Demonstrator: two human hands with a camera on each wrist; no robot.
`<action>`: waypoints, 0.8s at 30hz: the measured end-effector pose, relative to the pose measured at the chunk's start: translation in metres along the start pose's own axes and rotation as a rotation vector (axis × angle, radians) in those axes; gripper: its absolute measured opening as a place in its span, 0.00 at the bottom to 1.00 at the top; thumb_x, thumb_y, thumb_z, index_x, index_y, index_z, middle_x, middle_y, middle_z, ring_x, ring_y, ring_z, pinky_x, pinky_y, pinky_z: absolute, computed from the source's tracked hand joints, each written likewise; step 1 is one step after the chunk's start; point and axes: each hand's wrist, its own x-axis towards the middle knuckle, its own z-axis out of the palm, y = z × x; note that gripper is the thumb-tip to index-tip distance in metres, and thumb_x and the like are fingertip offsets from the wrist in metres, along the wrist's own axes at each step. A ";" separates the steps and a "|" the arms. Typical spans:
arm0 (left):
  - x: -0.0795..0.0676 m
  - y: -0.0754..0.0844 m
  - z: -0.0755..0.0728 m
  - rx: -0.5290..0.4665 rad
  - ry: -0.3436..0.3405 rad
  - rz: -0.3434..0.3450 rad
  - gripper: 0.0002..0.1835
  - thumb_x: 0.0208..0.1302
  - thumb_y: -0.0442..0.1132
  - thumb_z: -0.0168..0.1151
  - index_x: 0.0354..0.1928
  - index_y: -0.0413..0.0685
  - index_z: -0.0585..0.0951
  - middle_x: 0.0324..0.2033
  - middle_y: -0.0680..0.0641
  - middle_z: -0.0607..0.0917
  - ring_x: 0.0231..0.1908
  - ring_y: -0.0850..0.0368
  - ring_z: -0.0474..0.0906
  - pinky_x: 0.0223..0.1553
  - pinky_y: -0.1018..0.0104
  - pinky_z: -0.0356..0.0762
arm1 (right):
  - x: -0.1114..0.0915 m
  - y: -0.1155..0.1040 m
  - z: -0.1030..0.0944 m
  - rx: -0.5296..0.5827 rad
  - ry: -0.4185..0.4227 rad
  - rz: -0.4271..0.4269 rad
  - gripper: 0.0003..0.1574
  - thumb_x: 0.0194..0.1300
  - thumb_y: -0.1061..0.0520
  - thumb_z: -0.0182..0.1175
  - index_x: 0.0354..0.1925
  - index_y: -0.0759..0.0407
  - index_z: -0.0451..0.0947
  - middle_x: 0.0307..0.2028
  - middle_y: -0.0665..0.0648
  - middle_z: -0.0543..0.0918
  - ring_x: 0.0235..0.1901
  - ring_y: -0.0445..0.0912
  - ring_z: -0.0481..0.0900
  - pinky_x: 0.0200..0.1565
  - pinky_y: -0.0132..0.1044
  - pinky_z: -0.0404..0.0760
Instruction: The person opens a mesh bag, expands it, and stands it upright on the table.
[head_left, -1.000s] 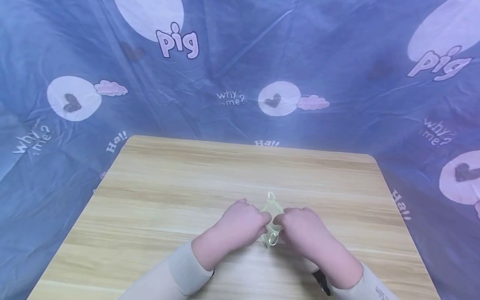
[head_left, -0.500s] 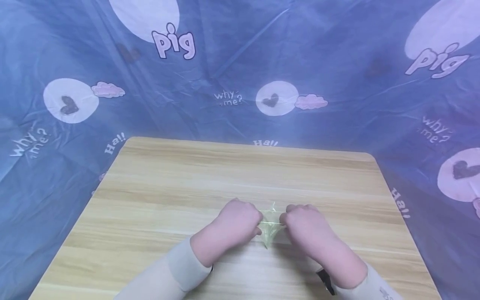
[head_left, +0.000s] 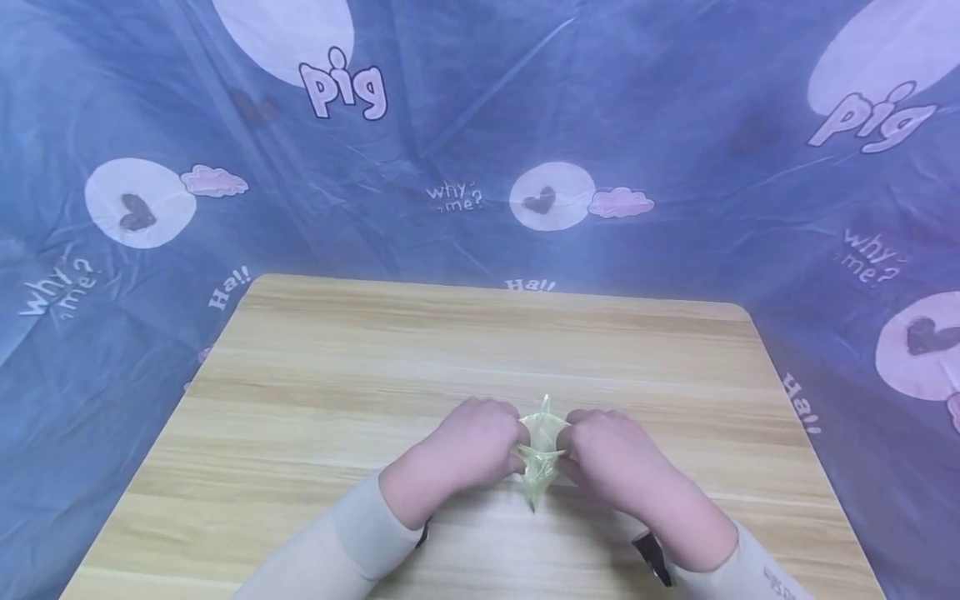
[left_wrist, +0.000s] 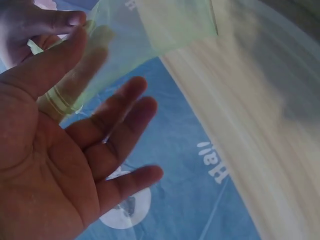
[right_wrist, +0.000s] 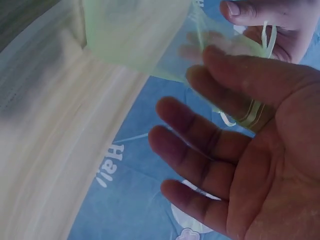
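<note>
A sheer pale green drawstring pouch (head_left: 538, 473) hangs between both hands above the table, its mouth spread into a round opening. My left hand (head_left: 480, 440) pinches one side of the rim. In the left wrist view its index finger is inside the mesh pouch (left_wrist: 167, 25) with the thumb outside, and the other fingers are spread free. On the opposite side my right hand (head_left: 611, 452) pinches the rim the same way, its index finger showing through the fabric (right_wrist: 135, 42) in the right wrist view. Thin cord loops (right_wrist: 270, 37) stick out at the mouth.
The wood-grain table (head_left: 360, 350) has rounded far corners. Behind and beside it hangs a blue printed cloth (head_left: 450, 108). A black strap piece (head_left: 652, 558) shows at the right wrist.
The hands first moved apart, pulling the narrow pouch mouth into a taut, flat line. Now they are slightly closer and the mouth has rounded open.
</note>
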 end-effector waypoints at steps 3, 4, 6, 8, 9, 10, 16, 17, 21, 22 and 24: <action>0.001 -0.004 0.001 -0.088 -0.021 0.011 0.08 0.66 0.49 0.73 0.30 0.60 0.86 0.28 0.61 0.78 0.30 0.64 0.73 0.39 0.64 0.76 | 0.000 0.001 -0.001 0.058 -0.020 -0.011 0.13 0.54 0.56 0.80 0.24 0.47 0.83 0.23 0.40 0.71 0.22 0.35 0.66 0.30 0.39 0.76; 0.001 -0.005 0.001 -0.106 -0.028 0.012 0.10 0.67 0.49 0.73 0.28 0.60 0.84 0.29 0.61 0.79 0.31 0.65 0.74 0.40 0.64 0.77 | 0.000 0.002 -0.001 0.067 -0.027 -0.010 0.14 0.55 0.56 0.80 0.23 0.47 0.83 0.23 0.40 0.71 0.22 0.35 0.66 0.29 0.37 0.76; 0.001 -0.007 0.000 -0.125 -0.039 0.012 0.15 0.67 0.48 0.72 0.24 0.60 0.79 0.29 0.61 0.79 0.32 0.65 0.74 0.40 0.64 0.78 | 0.000 0.003 -0.001 0.081 -0.036 -0.007 0.15 0.55 0.57 0.79 0.22 0.46 0.81 0.23 0.39 0.71 0.21 0.35 0.65 0.29 0.36 0.75; 0.001 -0.008 -0.001 -0.141 -0.046 0.009 0.17 0.67 0.48 0.72 0.22 0.61 0.77 0.30 0.61 0.80 0.32 0.65 0.75 0.41 0.65 0.78 | 0.000 0.004 -0.001 0.097 -0.036 -0.009 0.17 0.55 0.59 0.78 0.21 0.46 0.79 0.23 0.39 0.71 0.21 0.35 0.64 0.28 0.35 0.74; 0.001 -0.009 -0.002 -0.144 -0.047 0.011 0.17 0.67 0.48 0.72 0.22 0.60 0.77 0.29 0.60 0.80 0.31 0.64 0.75 0.40 0.65 0.78 | 0.000 0.005 -0.002 0.102 -0.030 -0.012 0.17 0.55 0.59 0.78 0.21 0.46 0.79 0.23 0.39 0.71 0.21 0.35 0.64 0.28 0.35 0.74; 0.001 -0.009 -0.003 -0.153 -0.046 0.011 0.16 0.67 0.47 0.72 0.23 0.60 0.78 0.29 0.60 0.80 0.31 0.64 0.74 0.40 0.65 0.77 | 0.001 0.006 -0.002 0.108 -0.024 -0.018 0.16 0.55 0.58 0.78 0.22 0.46 0.79 0.24 0.39 0.71 0.22 0.35 0.65 0.28 0.35 0.74; 0.001 -0.015 -0.009 -0.310 -0.037 -0.036 0.08 0.70 0.46 0.71 0.30 0.61 0.86 0.33 0.63 0.84 0.31 0.65 0.76 0.44 0.65 0.79 | -0.003 0.010 -0.003 0.245 0.109 -0.108 0.15 0.57 0.55 0.79 0.44 0.51 0.89 0.39 0.44 0.85 0.36 0.39 0.82 0.41 0.44 0.86; 0.001 -0.016 -0.011 -0.331 -0.034 -0.041 0.07 0.70 0.45 0.71 0.32 0.61 0.88 0.34 0.63 0.84 0.32 0.65 0.76 0.45 0.65 0.79 | -0.004 0.012 -0.002 0.270 0.141 -0.124 0.19 0.58 0.56 0.79 0.48 0.52 0.89 0.42 0.46 0.86 0.40 0.42 0.85 0.45 0.46 0.87; -0.001 -0.021 -0.014 -0.391 -0.021 -0.034 0.04 0.70 0.45 0.71 0.34 0.60 0.90 0.30 0.63 0.83 0.30 0.65 0.76 0.44 0.65 0.79 | -0.008 0.017 0.002 0.333 0.262 -0.124 0.33 0.60 0.56 0.78 0.62 0.57 0.82 0.52 0.52 0.87 0.49 0.49 0.86 0.51 0.50 0.87; -0.001 -0.023 -0.015 -0.409 -0.012 -0.032 0.04 0.70 0.44 0.71 0.35 0.59 0.90 0.30 0.63 0.83 0.30 0.65 0.76 0.44 0.65 0.79 | -0.009 0.018 0.003 0.361 0.285 -0.107 0.36 0.60 0.57 0.78 0.65 0.58 0.80 0.53 0.53 0.87 0.49 0.50 0.86 0.48 0.46 0.88; -0.002 -0.025 -0.015 -0.446 0.007 -0.028 0.03 0.71 0.43 0.71 0.37 0.59 0.91 0.30 0.63 0.84 0.30 0.65 0.76 0.43 0.65 0.78 | -0.012 0.020 0.006 0.431 0.316 -0.059 0.41 0.59 0.58 0.78 0.69 0.60 0.75 0.53 0.55 0.86 0.48 0.52 0.86 0.37 0.39 0.88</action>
